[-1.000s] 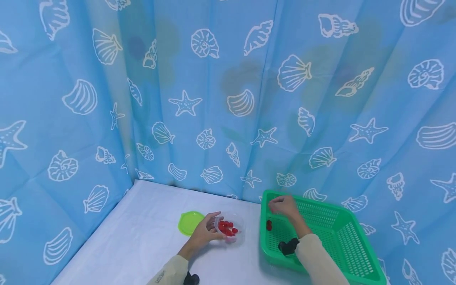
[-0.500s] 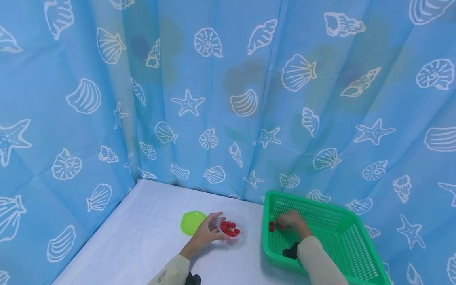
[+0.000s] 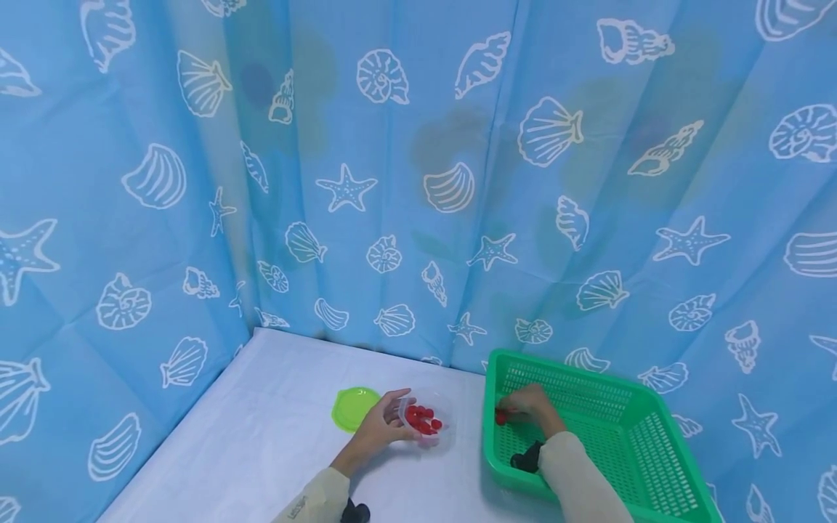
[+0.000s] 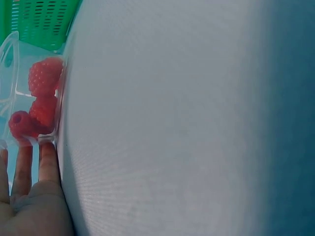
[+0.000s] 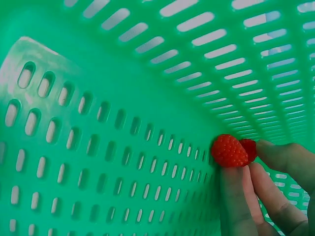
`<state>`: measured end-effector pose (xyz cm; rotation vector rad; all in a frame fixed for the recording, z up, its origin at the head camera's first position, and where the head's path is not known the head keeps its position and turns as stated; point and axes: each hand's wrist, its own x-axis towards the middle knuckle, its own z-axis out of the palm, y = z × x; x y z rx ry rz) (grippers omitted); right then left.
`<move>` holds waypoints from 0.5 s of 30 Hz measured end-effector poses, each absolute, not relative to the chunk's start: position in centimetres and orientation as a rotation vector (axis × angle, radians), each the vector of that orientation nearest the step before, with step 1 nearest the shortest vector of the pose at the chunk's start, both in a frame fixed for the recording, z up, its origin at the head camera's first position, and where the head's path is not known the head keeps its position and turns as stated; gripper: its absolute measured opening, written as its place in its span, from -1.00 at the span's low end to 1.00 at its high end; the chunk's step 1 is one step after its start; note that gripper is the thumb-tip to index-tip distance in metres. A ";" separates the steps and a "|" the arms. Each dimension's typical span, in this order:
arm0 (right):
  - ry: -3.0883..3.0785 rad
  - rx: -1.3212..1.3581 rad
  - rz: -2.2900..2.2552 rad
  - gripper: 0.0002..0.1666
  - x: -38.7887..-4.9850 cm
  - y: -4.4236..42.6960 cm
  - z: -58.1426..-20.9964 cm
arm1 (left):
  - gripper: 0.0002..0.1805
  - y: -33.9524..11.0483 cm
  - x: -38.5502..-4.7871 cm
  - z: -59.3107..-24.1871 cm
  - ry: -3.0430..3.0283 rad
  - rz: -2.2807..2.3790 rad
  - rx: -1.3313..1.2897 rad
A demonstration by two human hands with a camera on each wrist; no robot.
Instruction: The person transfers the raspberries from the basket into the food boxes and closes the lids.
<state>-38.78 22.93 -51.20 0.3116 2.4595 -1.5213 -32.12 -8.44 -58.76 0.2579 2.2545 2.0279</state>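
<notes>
My left hand [image 3: 387, 425] holds a clear plastic container [image 3: 445, 428] on the white table, thumb and fingers around its left side. Inside it lie several red raspberries [image 4: 45, 76]. In the left wrist view, fingertips press against the container's clear wall [image 4: 29, 49]. My right hand [image 3: 531, 405] reaches down into the green basket [image 3: 624, 388], by its left wall. Its fingers pinch at a raspberry [image 5: 250, 149] there, while another raspberry [image 5: 229, 150] sits right against it, touching the fingertips.
A lime-green lid [image 3: 353, 408] lies on the white table [image 3: 275, 407] left of the container. Blue shell-print curtains [image 3: 392, 181] hang behind and to the left. The perforated basket stands at the table's right.
My right hand has come down from the basket's upper left part to the raspberries at the left wall, covering some of them. My left hand stays on the container.
</notes>
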 end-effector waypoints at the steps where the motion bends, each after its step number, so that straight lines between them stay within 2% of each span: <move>1: 2.460 0.311 -1.521 -0.81 -38.8 23.0 -51.2 | -0.12 -8.4 -32.1 -58.7 2.255 2.028 0.255; 9: 2.382 0.325 -1.659 -0.82 -39.1 23.8 -50.9 | -0.13 -8.2 -31.7 -58.3 2.240 2.032 0.241; 15: 2.461 0.200 -1.732 -0.70 -39.3 23.6 -48.9 | -0.13 -8.4 -31.9 -58.3 2.216 2.058 0.271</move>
